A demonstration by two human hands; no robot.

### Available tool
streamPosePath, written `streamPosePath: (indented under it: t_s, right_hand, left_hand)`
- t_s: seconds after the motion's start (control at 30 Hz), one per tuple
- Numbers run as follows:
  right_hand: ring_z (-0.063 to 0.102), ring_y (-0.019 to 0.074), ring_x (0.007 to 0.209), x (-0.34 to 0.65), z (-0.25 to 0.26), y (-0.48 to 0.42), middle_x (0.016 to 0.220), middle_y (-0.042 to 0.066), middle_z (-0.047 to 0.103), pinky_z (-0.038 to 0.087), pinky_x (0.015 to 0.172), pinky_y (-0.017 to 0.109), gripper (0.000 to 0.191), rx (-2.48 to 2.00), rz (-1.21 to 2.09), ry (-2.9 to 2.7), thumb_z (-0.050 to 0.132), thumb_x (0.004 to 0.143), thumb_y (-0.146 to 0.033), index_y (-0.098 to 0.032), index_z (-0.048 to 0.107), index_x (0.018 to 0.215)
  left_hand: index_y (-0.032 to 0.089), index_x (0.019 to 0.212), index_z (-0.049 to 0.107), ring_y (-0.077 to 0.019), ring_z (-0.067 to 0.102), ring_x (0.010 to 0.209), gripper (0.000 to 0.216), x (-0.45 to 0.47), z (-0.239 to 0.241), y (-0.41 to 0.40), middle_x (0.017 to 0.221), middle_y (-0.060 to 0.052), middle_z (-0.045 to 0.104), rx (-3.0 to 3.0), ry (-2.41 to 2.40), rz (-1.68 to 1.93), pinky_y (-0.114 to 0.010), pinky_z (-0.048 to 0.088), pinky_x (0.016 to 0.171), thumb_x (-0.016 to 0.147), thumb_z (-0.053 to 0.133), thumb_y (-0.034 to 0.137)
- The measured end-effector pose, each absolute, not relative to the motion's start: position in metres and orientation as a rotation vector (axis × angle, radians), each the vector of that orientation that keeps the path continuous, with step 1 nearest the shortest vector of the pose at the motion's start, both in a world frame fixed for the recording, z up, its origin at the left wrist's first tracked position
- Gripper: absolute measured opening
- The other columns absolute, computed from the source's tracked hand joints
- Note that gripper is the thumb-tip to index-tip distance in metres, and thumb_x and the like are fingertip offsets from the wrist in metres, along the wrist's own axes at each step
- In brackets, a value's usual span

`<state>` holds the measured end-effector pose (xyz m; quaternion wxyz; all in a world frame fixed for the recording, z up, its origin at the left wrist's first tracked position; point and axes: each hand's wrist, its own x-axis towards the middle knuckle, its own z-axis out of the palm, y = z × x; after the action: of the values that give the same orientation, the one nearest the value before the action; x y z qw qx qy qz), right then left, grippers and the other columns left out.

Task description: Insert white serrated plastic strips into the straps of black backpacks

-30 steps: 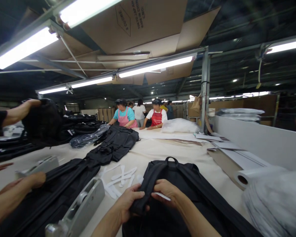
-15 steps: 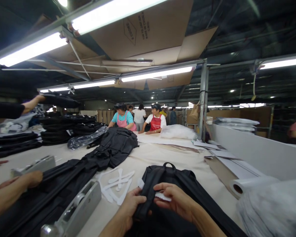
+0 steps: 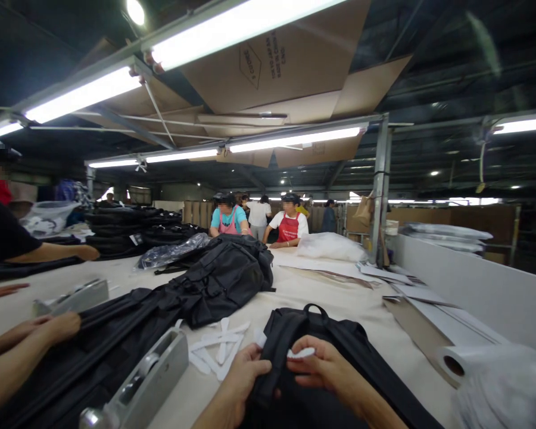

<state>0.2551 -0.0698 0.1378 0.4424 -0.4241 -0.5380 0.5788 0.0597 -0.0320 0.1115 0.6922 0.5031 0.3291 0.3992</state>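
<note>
I logged the black backpack (image 3: 352,351) at lower centre of frame, lying on the cream table (image 3: 321,298). Left hand (image 3: 245,381) was closed around its shoulder strap (image 3: 274,357). Right hand (image 3: 326,369) pinched a white strip (image 3: 301,353) just beside that strap.

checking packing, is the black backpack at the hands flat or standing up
Flat: the backpack lies on the table; left hand grips its strap, right hand pinches a white strip.

The wearer's two hands (image 3: 246,374), two metal tools (image 3: 139,386), one paper roll (image 3: 463,361)
</note>
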Motion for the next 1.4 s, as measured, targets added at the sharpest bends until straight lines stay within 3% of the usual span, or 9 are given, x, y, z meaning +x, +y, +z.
streamPosePath:
  t_s: [0.13,0.23,0.4,0.67,0.83,0.93,1.07,1.23,1.4]
  right_hand:
    - [0.052,0.0083,0.055,0.250,0.133,-0.053,0.074,0.002,0.057,0.037,0.044,0.015,0.037,-1.162,0.978,-1.586,0.061,0.071,-0.049,-0.013,0.056,0.073]
    - [0.035,0.0029,0.039,0.240,0.138,-0.048,0.062,-0.001,0.051,0.024,0.035,0.015,0.035,-1.181,0.916,-1.628,0.056,0.072,-0.048,-0.013,0.054,0.069]
    - [0.054,0.0094,0.050,0.217,0.155,-0.042,0.061,0.001,0.058,0.043,0.043,0.016,0.017,-1.424,1.139,-1.463,0.055,0.067,-0.025,-0.011,0.058,0.076]
    - [0.042,0.0071,0.036,0.211,0.167,-0.029,0.048,0.001,0.055,0.030,0.033,0.014,0.011,-1.636,1.127,-1.589,0.052,0.070,-0.015,-0.011,0.061,0.064]
    - [0.044,0.0079,0.037,0.214,0.162,-0.025,0.051,0.001,0.058,0.029,0.032,0.014,0.008,-1.664,1.153,-1.603,0.054,0.066,-0.013,-0.012,0.062,0.064]
    - [0.044,0.0074,0.038,0.212,0.161,-0.023,0.051,0.001,0.057,0.029,0.032,0.013,0.008,-1.675,1.145,-1.629,0.054,0.067,-0.012,-0.012,0.062,0.064]
    - [0.044,0.0077,0.036,0.203,0.161,-0.023,0.047,0.000,0.053,0.035,0.033,0.013,0.009,-1.716,1.155,-1.604,0.052,0.069,-0.007,-0.011,0.057,0.064]
    - [0.056,0.0128,0.048,0.201,0.160,-0.029,0.053,-0.001,0.055,0.048,0.044,0.019,0.029,-1.673,1.281,-1.432,0.038,0.071,0.003,-0.013,0.044,0.094]
    - [0.058,0.0129,0.053,0.208,0.157,-0.030,0.062,-0.001,0.055,0.051,0.047,0.019,0.028,-1.449,1.370,-1.428,0.042,0.071,-0.001,-0.012,0.040,0.097]
  left_hand:
    - [0.010,0.101,0.048,-0.0130,0.055,0.051,0.044,0.063,0.114,-0.038,0.077,-0.003,0.062,1.120,0.707,0.902,-0.025,0.050,0.048,0.058,0.054,0.018]
    - [0.011,0.104,0.049,-0.0135,0.055,0.051,0.048,0.068,0.108,-0.038,0.085,-0.005,0.064,1.133,0.682,0.938,-0.027,0.050,0.051,0.057,0.053,0.020]
    - [0.013,0.110,0.054,-0.0147,0.059,0.062,0.052,0.073,0.086,-0.028,0.085,-0.004,0.065,1.242,0.734,1.047,-0.026,0.052,0.067,0.058,0.052,0.020]
    - [0.012,0.128,0.049,-0.0226,0.058,0.105,0.062,0.067,0.075,-0.030,0.111,-0.006,0.062,1.422,0.724,1.138,-0.034,0.044,0.100,0.066,0.049,0.019]
    - [0.003,0.144,0.021,-0.0188,0.032,0.133,0.080,0.066,0.077,-0.034,0.141,-0.011,0.036,1.499,0.847,1.142,-0.031,0.023,0.116,0.068,0.045,0.017]
    - [0.003,0.142,0.028,-0.0165,0.024,0.137,0.073,0.065,0.081,-0.039,0.146,-0.009,0.026,1.664,0.983,1.126,-0.029,0.019,0.117,0.071,0.043,0.015]
    - [0.012,0.140,0.037,-0.0158,0.036,0.131,0.063,0.064,0.087,-0.048,0.140,-0.007,0.038,1.886,1.173,1.040,-0.030,0.025,0.115,0.078,0.041,0.012]
    - [0.016,0.138,0.040,-0.0152,0.040,0.128,0.059,0.064,0.084,-0.053,0.137,-0.005,0.044,2.044,1.180,0.987,-0.028,0.030,0.112,0.079,0.038,0.009]
    - [0.016,0.130,0.042,-0.0162,0.052,0.113,0.049,0.063,0.086,-0.056,0.125,-0.007,0.053,2.019,1.163,1.027,-0.026,0.040,0.097,0.081,0.036,0.010]
